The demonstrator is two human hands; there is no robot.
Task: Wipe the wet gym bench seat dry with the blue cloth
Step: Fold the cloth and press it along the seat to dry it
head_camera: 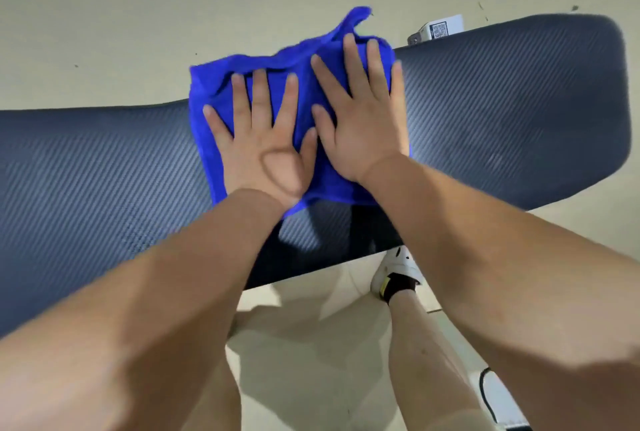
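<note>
A dark, ribbed gym bench seat (pixel 502 112) runs across the view from lower left to upper right. The blue cloth (pixel 311 185) lies spread over its middle, with one corner sticking up past the far edge. My left hand (pixel 263 143) presses flat on the cloth's left part, fingers spread. Beside it, my right hand (pixel 360 119) presses flat on the right part, its fingers also apart. Both palms hide most of the cloth's centre. Neither hand curls around the fabric.
A small white box with a QR code (pixel 438 30) lies on the pale floor beyond the bench's far edge. My leg and white shoe (pixel 398 269) stand under the near edge. A black cable (pixel 486 392) lies on the floor at lower right.
</note>
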